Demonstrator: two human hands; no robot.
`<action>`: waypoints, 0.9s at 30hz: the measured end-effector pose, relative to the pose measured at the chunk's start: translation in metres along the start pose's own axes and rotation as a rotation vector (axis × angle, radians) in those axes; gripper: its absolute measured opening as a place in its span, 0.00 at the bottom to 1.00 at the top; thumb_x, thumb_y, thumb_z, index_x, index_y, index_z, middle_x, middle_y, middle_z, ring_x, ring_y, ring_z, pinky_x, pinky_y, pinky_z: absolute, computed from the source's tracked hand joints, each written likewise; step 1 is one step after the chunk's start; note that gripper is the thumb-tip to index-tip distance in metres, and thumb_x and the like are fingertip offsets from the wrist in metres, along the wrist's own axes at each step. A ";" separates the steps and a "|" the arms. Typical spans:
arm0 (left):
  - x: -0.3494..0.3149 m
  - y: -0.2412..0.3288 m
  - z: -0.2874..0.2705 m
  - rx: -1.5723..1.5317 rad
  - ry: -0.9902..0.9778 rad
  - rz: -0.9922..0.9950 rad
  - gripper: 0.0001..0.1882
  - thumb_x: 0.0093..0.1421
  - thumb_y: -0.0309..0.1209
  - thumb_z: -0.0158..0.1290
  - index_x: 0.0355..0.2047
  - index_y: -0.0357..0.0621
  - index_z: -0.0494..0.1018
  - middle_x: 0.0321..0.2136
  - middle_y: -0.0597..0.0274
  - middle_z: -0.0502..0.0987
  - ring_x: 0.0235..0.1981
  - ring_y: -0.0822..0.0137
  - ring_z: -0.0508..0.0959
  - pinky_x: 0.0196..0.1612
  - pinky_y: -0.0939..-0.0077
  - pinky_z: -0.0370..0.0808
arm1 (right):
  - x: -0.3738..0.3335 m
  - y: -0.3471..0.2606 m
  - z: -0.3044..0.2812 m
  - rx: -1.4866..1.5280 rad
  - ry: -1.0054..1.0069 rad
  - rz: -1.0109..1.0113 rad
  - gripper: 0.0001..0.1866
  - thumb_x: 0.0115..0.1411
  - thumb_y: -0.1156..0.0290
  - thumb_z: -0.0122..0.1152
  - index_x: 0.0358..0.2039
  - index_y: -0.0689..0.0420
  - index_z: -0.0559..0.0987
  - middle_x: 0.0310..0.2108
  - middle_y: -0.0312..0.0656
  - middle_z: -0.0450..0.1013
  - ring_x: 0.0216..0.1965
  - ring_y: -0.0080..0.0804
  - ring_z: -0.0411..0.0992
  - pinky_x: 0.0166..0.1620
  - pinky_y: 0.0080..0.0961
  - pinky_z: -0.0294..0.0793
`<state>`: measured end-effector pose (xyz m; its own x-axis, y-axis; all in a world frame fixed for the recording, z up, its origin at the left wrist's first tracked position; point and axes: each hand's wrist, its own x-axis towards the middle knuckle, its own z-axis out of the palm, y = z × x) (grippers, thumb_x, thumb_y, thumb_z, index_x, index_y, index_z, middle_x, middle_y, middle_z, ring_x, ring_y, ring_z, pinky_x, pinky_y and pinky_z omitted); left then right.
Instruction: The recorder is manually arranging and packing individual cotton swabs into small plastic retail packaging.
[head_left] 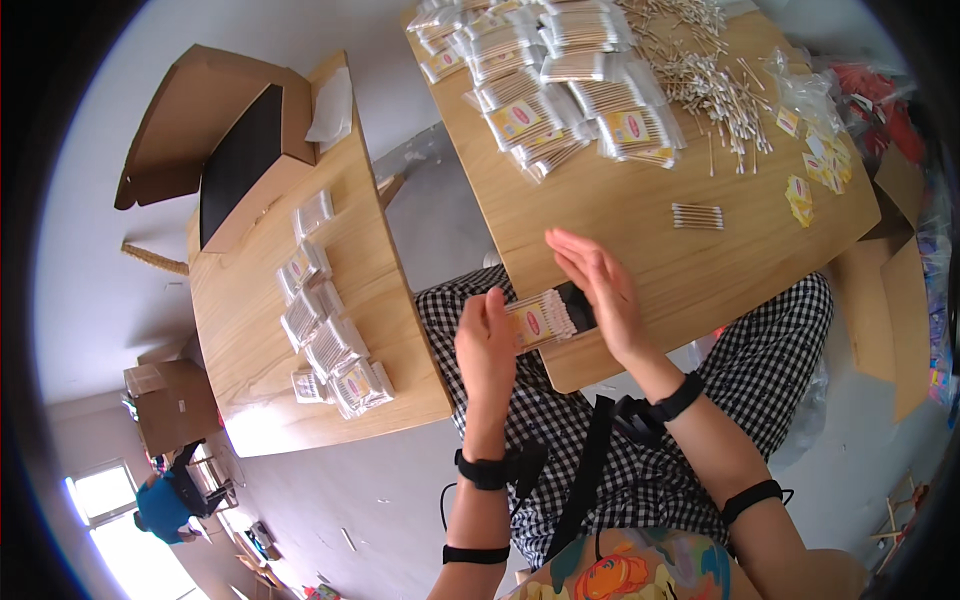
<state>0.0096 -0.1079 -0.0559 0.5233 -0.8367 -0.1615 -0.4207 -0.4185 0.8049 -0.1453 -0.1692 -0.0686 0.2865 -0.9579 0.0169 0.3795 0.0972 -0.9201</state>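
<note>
My left hand (pixel 486 345) is closed on the left end of a clear packet of cotton swabs (pixel 556 318) with a yellow and red label, held over the front edge of the table. At the packet's right end is a small black piece (pixel 575 303) that I cannot make out. My right hand (pixel 603 290) is open beside that end, fingers stretched out and nearly together; whether it touches the packet I cannot tell. Farther right on the same table lies a small row of loose cotton swabs (pixel 697 216).
Filled swab packets (pixel 590 95) are heaped at the far side, beside a pile of loose swabs (pixel 720 100). Yellow label cards (pixel 826 162) lie at the right. On the left table (pixel 235 330) are several packets (pixel 335 345) and an open cardboard box (pixel 270 180). A person (pixel 170 505) is in the background.
</note>
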 end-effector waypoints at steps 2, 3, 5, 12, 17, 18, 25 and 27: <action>-0.003 -0.001 -0.010 0.043 0.115 0.200 0.15 0.70 0.36 0.51 0.43 0.34 0.75 0.36 0.50 0.77 0.37 0.57 0.76 0.42 0.63 0.73 | -0.010 -0.024 -0.034 -0.115 0.083 -0.043 0.24 0.75 0.60 0.47 0.62 0.66 0.69 0.64 0.52 0.67 0.67 0.38 0.64 0.70 0.35 0.61; -0.007 0.007 -0.014 0.067 0.149 0.246 0.13 0.69 0.34 0.52 0.45 0.34 0.74 0.40 0.50 0.77 0.40 0.56 0.76 0.46 0.62 0.73 | -0.014 -0.036 -0.052 -0.208 0.153 -0.046 0.22 0.74 0.65 0.51 0.62 0.65 0.69 0.64 0.50 0.67 0.66 0.37 0.64 0.69 0.35 0.62; -0.015 0.032 -0.008 0.108 0.135 0.375 0.12 0.65 0.27 0.56 0.47 0.35 0.74 0.42 0.51 0.78 0.42 0.55 0.77 0.46 0.63 0.74 | -0.014 -0.051 -0.093 -0.369 0.232 -0.169 0.21 0.71 0.71 0.54 0.62 0.62 0.70 0.63 0.48 0.68 0.66 0.36 0.65 0.69 0.35 0.63; -0.037 0.111 0.120 0.150 -0.298 0.898 0.32 0.56 0.20 0.59 0.62 0.36 0.66 0.60 0.46 0.70 0.64 0.46 0.68 0.64 0.56 0.67 | 0.004 -0.082 -0.187 -0.909 0.397 -0.260 0.28 0.61 0.76 0.65 0.62 0.57 0.68 0.61 0.50 0.67 0.64 0.45 0.65 0.66 0.38 0.64; -0.017 0.107 0.187 0.182 -0.181 0.958 0.31 0.57 0.24 0.59 0.62 0.36 0.66 0.57 0.47 0.72 0.62 0.46 0.69 0.63 0.53 0.67 | 0.043 -0.087 -0.219 -1.236 0.578 -0.311 0.37 0.52 0.71 0.74 0.59 0.65 0.66 0.57 0.56 0.67 0.60 0.53 0.65 0.62 0.42 0.66; -0.017 0.105 0.190 0.163 -0.182 0.958 0.30 0.57 0.24 0.59 0.61 0.36 0.67 0.56 0.48 0.73 0.60 0.47 0.70 0.62 0.53 0.68 | 0.053 -0.089 -0.225 -1.288 0.623 -0.291 0.37 0.51 0.70 0.75 0.57 0.66 0.67 0.56 0.57 0.67 0.59 0.53 0.65 0.62 0.43 0.66; -0.019 0.109 0.187 0.094 -0.209 0.967 0.18 0.55 0.21 0.60 0.47 0.39 0.76 0.44 0.52 0.78 0.47 0.50 0.76 0.52 0.59 0.72 | 0.108 -0.097 -0.234 -1.283 0.687 -0.093 0.24 0.50 0.71 0.74 0.40 0.65 0.69 0.43 0.56 0.73 0.47 0.57 0.73 0.47 0.46 0.74; -0.017 0.110 0.185 0.085 -0.212 0.974 0.17 0.54 0.20 0.61 0.45 0.39 0.76 0.43 0.53 0.78 0.46 0.50 0.77 0.51 0.59 0.72 | 0.098 -0.095 -0.237 -1.270 0.660 -0.128 0.20 0.51 0.74 0.72 0.39 0.64 0.70 0.39 0.55 0.74 0.43 0.58 0.74 0.43 0.46 0.75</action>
<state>-0.1824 -0.2053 -0.0703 -0.2175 -0.8705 0.4415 -0.6513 0.4663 0.5986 -0.3617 -0.3367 -0.0725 -0.2752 -0.9235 0.2673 -0.7572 0.0369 -0.6521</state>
